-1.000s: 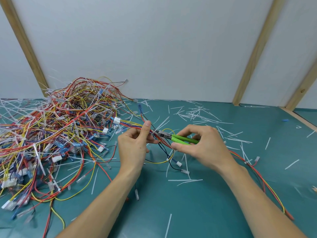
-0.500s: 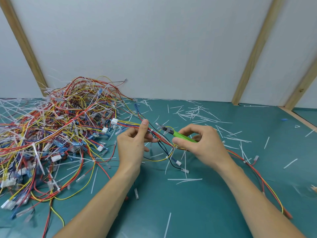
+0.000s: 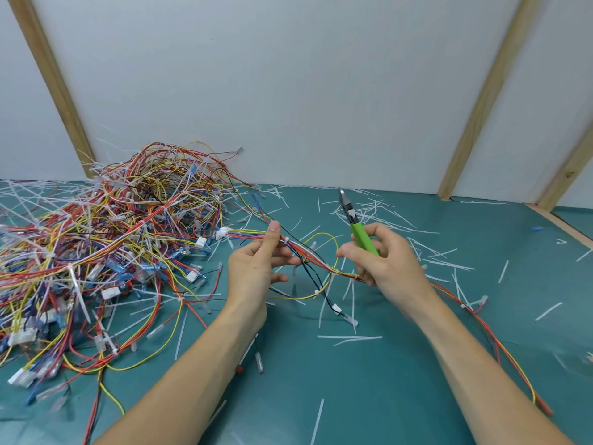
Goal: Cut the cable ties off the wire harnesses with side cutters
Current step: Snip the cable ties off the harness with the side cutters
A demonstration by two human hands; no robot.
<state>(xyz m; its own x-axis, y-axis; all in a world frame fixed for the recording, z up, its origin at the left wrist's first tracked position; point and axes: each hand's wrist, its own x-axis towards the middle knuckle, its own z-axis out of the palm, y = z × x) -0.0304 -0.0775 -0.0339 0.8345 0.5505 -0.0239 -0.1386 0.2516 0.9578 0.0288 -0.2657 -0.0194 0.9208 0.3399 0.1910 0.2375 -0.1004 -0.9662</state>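
Wire harness: held mid-frame above the tabletop, its trailing wires running off to lower right. Left hand: thumb and fingers pinched the bundle beside a white cable tie. Right hand: fingers curled round the green-handled side cutters, tip raised toward the upper frame. Harness pile: left of frame. Cut tie scraps: scattered across the tabletop.

The cutters have bright green handles and dark grey metal blades. The wires are red, yellow, blue, orange and black, with white and translucent blue connectors. Cut ties are white. The counter is teal, the wall pale grey with light wooden battens.
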